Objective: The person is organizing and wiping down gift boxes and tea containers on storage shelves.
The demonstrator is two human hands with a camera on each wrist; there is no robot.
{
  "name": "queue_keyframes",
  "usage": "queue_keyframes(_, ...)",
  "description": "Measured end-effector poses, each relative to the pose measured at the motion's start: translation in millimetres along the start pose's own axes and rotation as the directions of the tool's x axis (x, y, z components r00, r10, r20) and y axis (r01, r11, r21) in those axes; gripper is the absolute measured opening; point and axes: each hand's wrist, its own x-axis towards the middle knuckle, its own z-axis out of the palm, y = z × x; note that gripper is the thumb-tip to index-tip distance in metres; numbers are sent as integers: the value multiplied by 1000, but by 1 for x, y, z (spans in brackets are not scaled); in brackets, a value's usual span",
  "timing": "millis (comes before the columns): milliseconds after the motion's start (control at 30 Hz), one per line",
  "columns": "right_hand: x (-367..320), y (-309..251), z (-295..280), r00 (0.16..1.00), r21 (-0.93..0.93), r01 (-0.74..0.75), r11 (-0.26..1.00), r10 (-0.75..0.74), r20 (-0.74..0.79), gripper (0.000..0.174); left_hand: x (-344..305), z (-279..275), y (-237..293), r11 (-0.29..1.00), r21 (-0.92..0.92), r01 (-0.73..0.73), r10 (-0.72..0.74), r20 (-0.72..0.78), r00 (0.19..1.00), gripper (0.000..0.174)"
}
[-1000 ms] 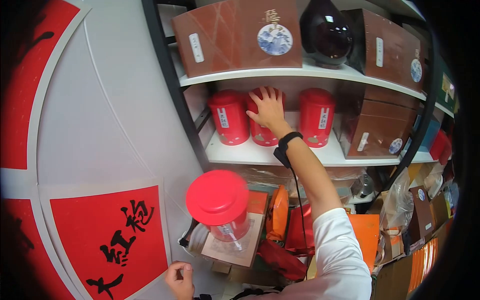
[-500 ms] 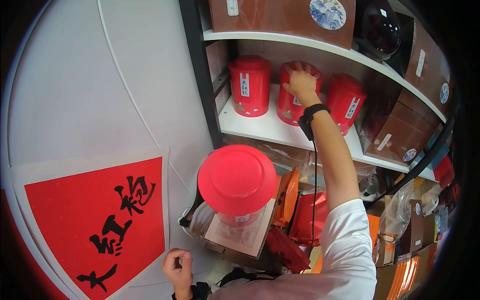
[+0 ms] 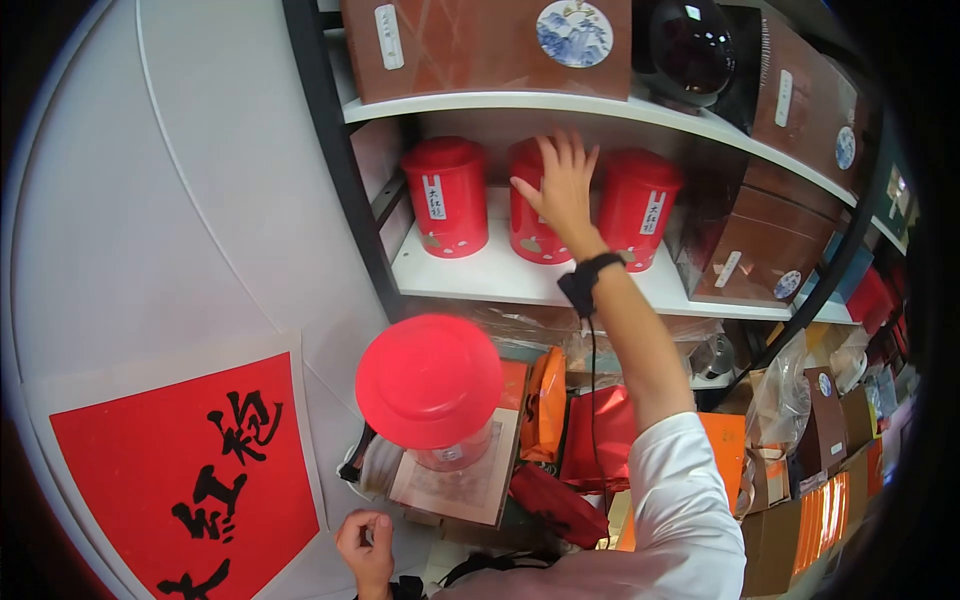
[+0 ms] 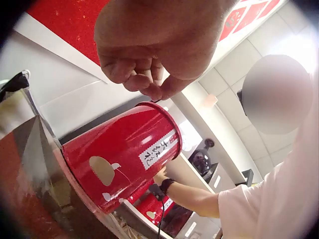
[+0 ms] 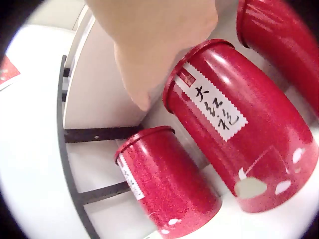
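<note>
Three red tea canisters with white paper labels stand in a row on the white shelf. My right hand (image 3: 565,195) is in front of the middle canister (image 3: 527,235), fingers spread and nearly straight, holding nothing. In the right wrist view, the right hand (image 5: 154,55) overlaps the top rim of that canister (image 5: 239,134), thumb pointing down. The left canister (image 3: 445,205) and right canister (image 3: 640,200) stand on either side. Low by the wall, my left hand (image 3: 366,548) hangs loosely curled with nothing in it. A fourth red canister (image 3: 428,375) stands on a box near it.
The shelf (image 3: 480,275) has a black frame post (image 3: 345,170) on its left. Brown boxes (image 3: 770,240) sit at the right; a dark vase (image 3: 690,50) is above. Red and orange bags (image 3: 600,435) crowd the area below. A red calligraphy sheet (image 3: 190,480) hangs on the left wall.
My right hand, earlier laid over the middle canister's lid, has shifted to its right side with fingers straighter. The head view swung right and then back. The left hand stays loosely curled.
</note>
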Motion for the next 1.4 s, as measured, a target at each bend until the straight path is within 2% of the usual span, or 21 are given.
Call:
queue_keyframes(67, -28, 0, -2, 967, 276, -140, 951, 191, -167, 86, -1, 1, 2, 1000, -10, -1, 1, 5, 1000, 12)
queue_keyframes(133, -67, 5, 12, 929, 289, -308, 906, 353, -114, 100, -1, 3, 9, 998, -49, 27, -27, 0, 1000, 9)
queue_keyframes(200, -94, 15, 33, 856, 286, -504, 815, 514, 43, 116, -8, -1, 10, 997, 40, 70, -70, 20, 997, 9)
queue_keyframes(300, -90, 22, 35, 720, 347, -692, 633, 642, 266, 130, -11, -3, 12, 990, 107, 88, -91, 29, 995, 11)
queue_keyframes(433, -91, 37, 49, 723, 349, -690, 634, 628, 289, 136, -13, -8, 1, 988, 121, 93, -97, 30, 995, 12)
queue_keyframes(533, -94, 45, 47, 785, 458, -614, 643, 559, 267, 133, -15, -11, -3, 985, 102, 138, -140, 13, 990, 12)
queue_keyframes(867, -103, 68, 53, 780, 545, -615, 570, 542, 314, 133, -6, -5, -3, 985, 76, 158, -161, 26, 987, 12)
queue_keyframes(967, -99, 56, 42, 775, 576, -619, 533, 534, 339, 132, -4, -4, -8, 987, 73, 142, -145, 46, 988, 12)
queue_keyframes(1067, -98, 47, 52, 793, 571, -598, 563, 518, 319, 130, -2, 1, -2, 987, 81, 142, -145, 41, 988, 12)
queue_keyframes(1100, -98, 44, 54, 784, 518, -613, 597, 541, 305, 130, -2, 2, -1, 985, 75, 154, -157, 38, 987, 12)
queue_keyframes(1200, -95, 45, 54, 789, 519, -611, 598, 516, 334, 130, -2, -2, 3, 983, 101, 156, -161, 36, 986, 13)
queue_keyframes(1300, -90, 32, 53, 794, 461, -596, 657, 569, 215, 132, -5, -3, 4, 981, 78, 178, -180, 21, 983, 14)
queue_keyframes(1400, -76, 17, 44, 770, 412, -628, 660, 605, 203, 134, -7, -4, -5, 979, 64, 193, -194, 25, 981, 14)
